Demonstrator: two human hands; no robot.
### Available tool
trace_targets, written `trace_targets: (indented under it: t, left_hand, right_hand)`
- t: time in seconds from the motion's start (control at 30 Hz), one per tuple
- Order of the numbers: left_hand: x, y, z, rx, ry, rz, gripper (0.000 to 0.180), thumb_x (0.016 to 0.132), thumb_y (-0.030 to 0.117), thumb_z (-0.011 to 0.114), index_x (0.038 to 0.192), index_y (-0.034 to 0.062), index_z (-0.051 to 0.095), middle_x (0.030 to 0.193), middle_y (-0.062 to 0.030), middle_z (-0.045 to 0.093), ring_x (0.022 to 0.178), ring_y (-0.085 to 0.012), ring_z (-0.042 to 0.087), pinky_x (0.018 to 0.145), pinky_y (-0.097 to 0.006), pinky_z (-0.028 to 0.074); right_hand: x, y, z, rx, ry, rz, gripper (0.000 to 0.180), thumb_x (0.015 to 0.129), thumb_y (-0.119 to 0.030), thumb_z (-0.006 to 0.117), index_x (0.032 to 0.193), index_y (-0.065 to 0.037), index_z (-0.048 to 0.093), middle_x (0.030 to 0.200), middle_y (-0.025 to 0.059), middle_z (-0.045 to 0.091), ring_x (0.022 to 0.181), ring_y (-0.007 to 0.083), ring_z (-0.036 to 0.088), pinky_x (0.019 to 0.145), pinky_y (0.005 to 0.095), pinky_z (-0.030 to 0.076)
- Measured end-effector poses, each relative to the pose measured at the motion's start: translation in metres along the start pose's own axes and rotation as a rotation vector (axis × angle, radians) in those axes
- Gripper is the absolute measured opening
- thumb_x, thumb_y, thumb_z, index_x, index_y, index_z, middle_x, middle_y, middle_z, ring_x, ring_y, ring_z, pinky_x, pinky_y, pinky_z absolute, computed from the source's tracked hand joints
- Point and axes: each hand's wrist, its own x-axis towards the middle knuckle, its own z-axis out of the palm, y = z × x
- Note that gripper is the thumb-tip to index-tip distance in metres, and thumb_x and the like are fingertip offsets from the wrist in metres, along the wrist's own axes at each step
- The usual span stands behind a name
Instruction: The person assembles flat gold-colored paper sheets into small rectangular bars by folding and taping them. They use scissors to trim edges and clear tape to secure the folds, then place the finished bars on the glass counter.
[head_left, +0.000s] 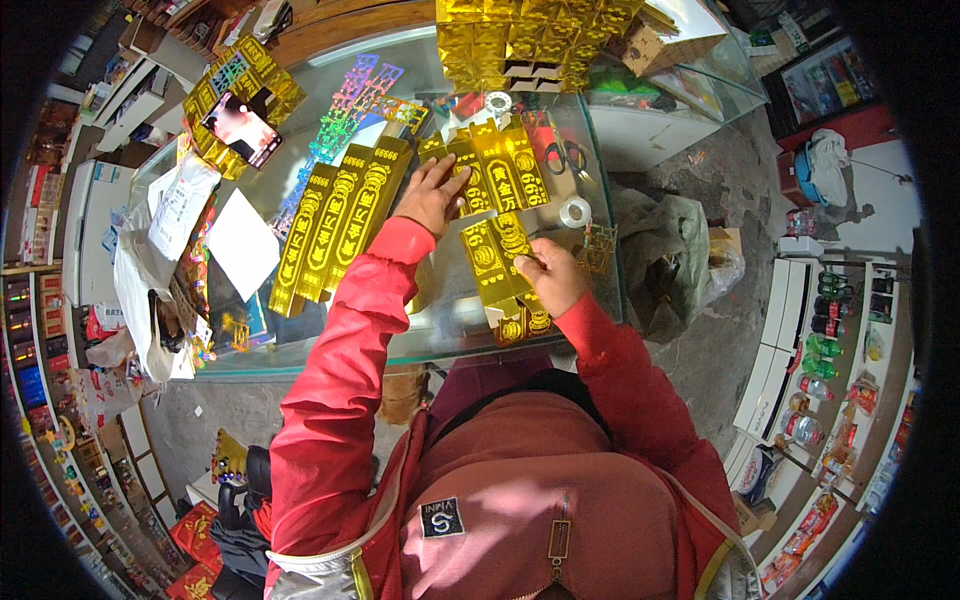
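My left hand point(432, 192) lies flat with fingers spread on a shiny gold foil box point(500, 160) on the glass counter point(440, 330). My right hand point(548, 272) pinches the edge of another gold foil box blank point(495, 262) that lies flat near the counter's front edge. To the left of my left hand sits a stack of long flat gold foil sheets point(335, 225), fanned out. Both sleeves are red.
A pile of folded gold boxes point(530, 40) stands at the counter's far side. Two tape rolls point(575, 212), scissors point(568, 155), a phone point(242, 128), white paper point(240, 245) and plastic bags point(150, 270) lie around. Shelves with bottles point(820, 350) line the right.
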Motion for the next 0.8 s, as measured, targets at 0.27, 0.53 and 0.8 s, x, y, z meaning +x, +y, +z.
trace_targets:
  t: [0.27,0.53,0.8]
  left_hand:
    - [0.001,-0.006,-0.002,-0.046,-0.019,0.03,0.041,0.085,0.016,0.057,0.126,0.0124,0.054,0.136,-0.0153,0.042,0.121,-0.0405,0.039,0.101,-0.044,0.036]
    - [0.0,0.002,-0.015,-0.037,-0.093,0.025,0.06,0.082,0.039,0.063,0.133,0.0111,0.046,0.138,-0.0171,0.038,0.124,-0.0407,0.035,0.103,-0.045,0.033]
    - [0.0,0.001,-0.022,-0.01,-0.183,0.04,0.09,0.067,0.06,0.068,0.137,0.01,0.04,0.143,-0.0174,0.03,0.13,-0.0402,0.026,0.107,-0.045,0.028]
  right_hand:
    - [0.036,0.021,0.014,-0.351,-0.104,0.321,0.03,0.076,-0.022,0.067,0.091,0.002,0.059,0.08,0.0211,0.063,0.079,0.0364,0.063,0.071,0.0421,0.048]
    - [0.041,0.037,0.02,-0.412,-0.147,0.358,0.03,0.072,-0.028,0.07,0.081,0.0,0.065,0.078,0.0208,0.065,0.075,0.0345,0.064,0.068,0.0402,0.049]
    - [0.04,0.03,0.019,-0.352,-0.146,0.302,0.025,0.073,-0.023,0.07,0.078,0.001,0.067,0.069,0.0171,0.064,0.066,0.0296,0.064,0.063,0.0381,0.049]
